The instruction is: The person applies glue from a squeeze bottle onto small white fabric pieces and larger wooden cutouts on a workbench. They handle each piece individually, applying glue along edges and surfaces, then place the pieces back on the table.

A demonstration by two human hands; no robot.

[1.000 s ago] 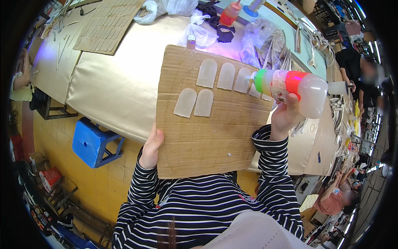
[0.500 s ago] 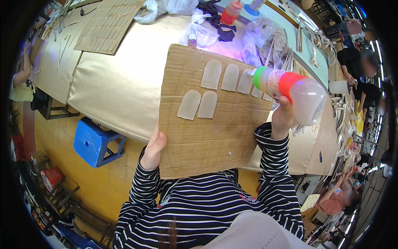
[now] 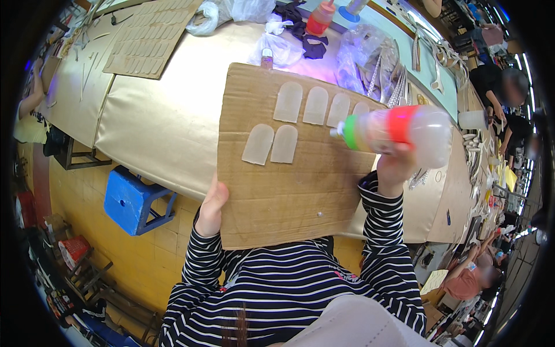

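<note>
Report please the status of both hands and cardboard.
Left hand gripping cardboard by its left edge. Right hand holding bottle, nozzle pointing left. Bottle hides part of cardboard.

Left hand [image 3: 213,205] low, thumb upward — right hand [image 3: 397,168] higher, curled in grip, slightly blurred.

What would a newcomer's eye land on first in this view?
Probably the bottle with bright red and green bands, slightly blurred, held in the right hand over the right side of the cardboard sheet. Next come the pale, round-topped pieces in two rows on the sheet's upper part, its left edge held by the left hand. The blue stool stands out at left.
</note>
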